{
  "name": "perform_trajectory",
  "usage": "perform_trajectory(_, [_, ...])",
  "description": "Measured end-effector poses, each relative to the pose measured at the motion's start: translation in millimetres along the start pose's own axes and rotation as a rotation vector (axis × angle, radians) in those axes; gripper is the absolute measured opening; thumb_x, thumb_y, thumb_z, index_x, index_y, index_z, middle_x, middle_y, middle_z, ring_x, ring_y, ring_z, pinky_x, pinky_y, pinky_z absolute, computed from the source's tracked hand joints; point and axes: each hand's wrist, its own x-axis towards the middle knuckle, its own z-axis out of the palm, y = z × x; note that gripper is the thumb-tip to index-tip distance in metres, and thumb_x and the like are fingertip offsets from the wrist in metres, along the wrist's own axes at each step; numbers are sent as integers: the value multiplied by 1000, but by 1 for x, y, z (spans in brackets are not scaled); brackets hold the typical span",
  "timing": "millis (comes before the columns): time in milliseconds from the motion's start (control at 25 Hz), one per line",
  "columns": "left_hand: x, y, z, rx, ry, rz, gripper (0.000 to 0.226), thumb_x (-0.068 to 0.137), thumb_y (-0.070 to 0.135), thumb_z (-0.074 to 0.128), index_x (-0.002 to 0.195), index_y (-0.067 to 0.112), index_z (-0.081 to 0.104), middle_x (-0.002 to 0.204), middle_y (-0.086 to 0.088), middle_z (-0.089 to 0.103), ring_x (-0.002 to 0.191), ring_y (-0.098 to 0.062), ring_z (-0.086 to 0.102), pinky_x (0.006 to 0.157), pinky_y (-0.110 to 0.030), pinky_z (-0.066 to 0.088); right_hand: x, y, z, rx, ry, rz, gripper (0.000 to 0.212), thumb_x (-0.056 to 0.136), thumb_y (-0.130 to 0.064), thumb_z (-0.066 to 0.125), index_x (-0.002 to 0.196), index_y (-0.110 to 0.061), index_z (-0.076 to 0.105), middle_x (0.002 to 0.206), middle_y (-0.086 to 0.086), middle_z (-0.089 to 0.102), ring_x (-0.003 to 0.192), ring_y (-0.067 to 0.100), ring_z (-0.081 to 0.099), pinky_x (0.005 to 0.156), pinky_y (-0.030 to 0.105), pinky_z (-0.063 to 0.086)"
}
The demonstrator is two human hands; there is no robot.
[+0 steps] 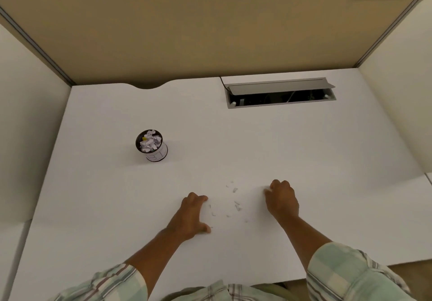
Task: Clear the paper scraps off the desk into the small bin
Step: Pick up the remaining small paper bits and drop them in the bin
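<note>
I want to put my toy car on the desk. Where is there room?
Room: between the small bin and the cable hatch, and right of the right hand. Crowded: paper scraps lie between the right and left hand.

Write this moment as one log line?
stage: gathering paper scraps | left hand, right hand: on desk flanking scraps | small bin: full

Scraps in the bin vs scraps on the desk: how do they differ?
Bin scraps are bigger crumpled wads, heaped to the bin rim; desk scraps are tiny flat flecks, scattered between the hands. One bin piece looks yellow; the desk ones are all white. Both are mostly white paper.
</note>
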Motion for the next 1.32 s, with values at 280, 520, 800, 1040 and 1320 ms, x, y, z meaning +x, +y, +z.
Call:
perform_trajectory(280, [5, 16, 27, 37, 78, 29, 59, 79, 29, 81, 131, 23, 52, 123, 6, 49, 116, -12, 50, 93, -13, 42, -36, 0, 29, 46, -65, -8, 20, 104, -25, 38, 112, -12, 51, 107, 9, 56, 99, 30, 65, 80, 34, 51])
perform_trajectory(520, [18, 41, 39, 14, 174, 32, 9, 91, 9, 66, 96, 15, 69, 95, 3, 60, 78, -6, 54, 62, -4, 33, -32, -54, 34, 149, -206, -169, 17, 95, -8, 50, 99, -10, 66, 102, 5, 71, 93, 20, 68, 81, 28, 57])
perform_trajectory(800, [23, 38, 24, -225, 276, -77, 12, 87, 13, 74, 99, 13, 74, 92, 3, 65, 81, -10, 60, 67, -4, 38, 13, -59, 2, 280, -157, -216, 20, 94, -8, 53, 96, -13, 71, 103, 4, 72, 100, 23, 68, 82, 27, 53])
perform_trajectory(1040, [15, 41, 38, -245, 260, -136, 30, 84, 19, 80, 112, 11, 71, 103, 0, 67, 88, -10, 60, 80, -11, 43, 23, -73, 10, -184, -241, -694, 35, 105, -27, 45, 135, -10, 54, 136, 8, 46, 121, 26, 48, 96, 39, 52])
perform_trajectory(1320, [19, 55, 46, -230, 213, -190, 66, 75, 36, 86, 132, 19, 58, 119, 3, 61, 103, -13, 60, 90, -21, 52, -6, -63, 27, -360, -250, -907, 38, 92, -31, 70, 121, -9, 60, 124, 10, 49, 108, 27, 52, 84, 40, 56])
